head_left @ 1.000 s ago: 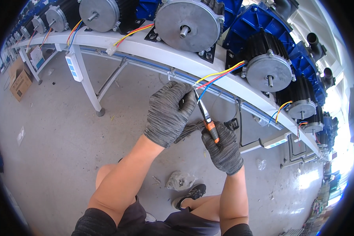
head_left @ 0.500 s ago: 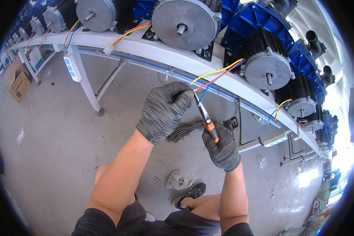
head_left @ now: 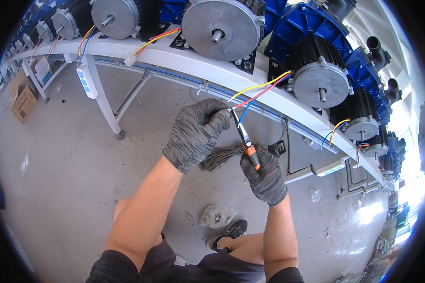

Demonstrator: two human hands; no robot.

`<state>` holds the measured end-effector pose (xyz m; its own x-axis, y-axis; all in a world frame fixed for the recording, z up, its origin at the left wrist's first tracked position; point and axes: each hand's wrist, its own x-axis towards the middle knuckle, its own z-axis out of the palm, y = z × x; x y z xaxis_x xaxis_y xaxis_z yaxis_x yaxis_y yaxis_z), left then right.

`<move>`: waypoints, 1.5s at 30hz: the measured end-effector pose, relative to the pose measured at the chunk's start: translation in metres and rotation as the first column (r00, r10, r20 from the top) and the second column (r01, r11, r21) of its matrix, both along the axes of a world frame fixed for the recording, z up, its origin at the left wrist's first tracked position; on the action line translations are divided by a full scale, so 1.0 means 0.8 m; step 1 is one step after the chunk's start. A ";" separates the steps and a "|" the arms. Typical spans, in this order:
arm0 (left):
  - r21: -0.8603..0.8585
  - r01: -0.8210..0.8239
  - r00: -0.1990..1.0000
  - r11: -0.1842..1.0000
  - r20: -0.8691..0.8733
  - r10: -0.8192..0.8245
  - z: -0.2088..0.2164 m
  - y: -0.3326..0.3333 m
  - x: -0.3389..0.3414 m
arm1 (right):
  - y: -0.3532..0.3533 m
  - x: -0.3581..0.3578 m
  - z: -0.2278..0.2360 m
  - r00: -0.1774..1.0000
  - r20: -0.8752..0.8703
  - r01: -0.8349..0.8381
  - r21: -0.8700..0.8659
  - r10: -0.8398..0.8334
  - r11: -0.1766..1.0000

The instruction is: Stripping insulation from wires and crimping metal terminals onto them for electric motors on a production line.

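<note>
In a grey knit glove, my left hand (head_left: pixel 197 134) is closed in a pinch of thumb and forefinger, right by the plier tips. A small bright bit shows at its fingertips; what it is I cannot make out. My right hand (head_left: pixel 265 175), gloved alike, is wrapped round the orange-and-black handles of pliers (head_left: pixel 244 137), whose jaws point up and away at the red wire's end. The red wire (head_left: pixel 259 91), a yellow wire (head_left: pixel 257 87) and a blue wire (head_left: pixel 246 109) run from a black finned motor (head_left: pixel 321 82). The yellow wire's end hangs loose above the pliers.
Motors with grey round end plates (head_left: pixel 222 29) line a white metal frame (head_left: pixel 184 59). A white power strip (head_left: pixel 87 81) hangs on a frame leg. Below lie a coil of dark cable (head_left: pixel 219 158), a clear plastic bag of small parts (head_left: pixel 216 215) and a cardboard box (head_left: pixel 22 101).
The pliers and my right hand have shifted very slightly left. My left hand keeps its pinch near the red wire's end.
</note>
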<state>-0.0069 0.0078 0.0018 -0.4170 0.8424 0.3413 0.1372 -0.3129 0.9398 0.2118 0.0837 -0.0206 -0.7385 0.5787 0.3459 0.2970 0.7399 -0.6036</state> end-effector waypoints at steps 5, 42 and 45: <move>0.008 0.040 0.997 0.999 0.060 -0.040 -0.004 0.001 -0.001 | -0.004 0.001 0.001 0.997 0.036 0.065 -0.037 -0.064 0.997; 0.070 0.047 0.997 0.996 0.065 -0.051 -0.018 0.013 -0.001 | 0.009 0.008 -0.073 0.959 -0.057 0.050 -0.929 -0.276 0.368; 0.060 0.032 0.999 0.998 0.008 -0.033 -0.017 0.013 0.000 | 0.006 0.006 -0.072 0.974 0.050 0.134 -0.915 -0.222 0.380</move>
<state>-0.0071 0.0182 -0.0118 -0.3927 0.8337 0.3883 0.1179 -0.3731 0.9203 0.2169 0.0884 -0.0785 -0.5777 0.6947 -0.4285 0.2772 -0.3268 -0.9035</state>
